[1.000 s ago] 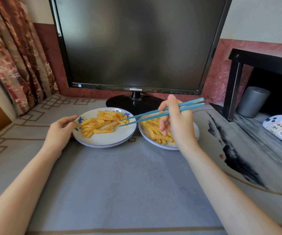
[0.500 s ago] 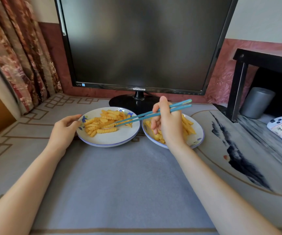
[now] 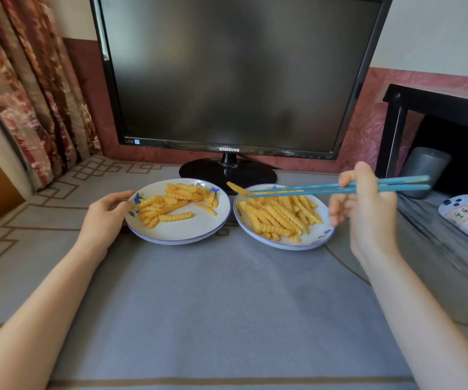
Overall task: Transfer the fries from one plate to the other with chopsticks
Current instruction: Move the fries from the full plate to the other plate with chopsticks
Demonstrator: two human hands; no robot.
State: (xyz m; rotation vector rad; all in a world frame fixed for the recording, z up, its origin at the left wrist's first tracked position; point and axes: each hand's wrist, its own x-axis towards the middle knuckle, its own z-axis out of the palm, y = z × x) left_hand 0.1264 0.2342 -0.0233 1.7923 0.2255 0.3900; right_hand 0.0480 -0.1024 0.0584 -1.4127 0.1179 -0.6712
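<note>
Grey cloth table (image 3: 213,305); black flat monitor (image 3: 227,74) at 12 o'clock. Two white ceramic plates of yellow crinkle fries (image 3: 278,218). Left hand (image 3: 106,218) grips left plate (image 3: 182,229); right hand (image 3: 365,215) grips two teal chopsticks (image 3: 297,188).

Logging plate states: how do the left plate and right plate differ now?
The left plate holds a sparse scatter of fries; the right plate a fuller pile. The left hand holds the left plate's rim; the right plate is untouched, with chopsticks in the right hand holding a fry above its far-left rim. Both are white, blue-edged.
</note>
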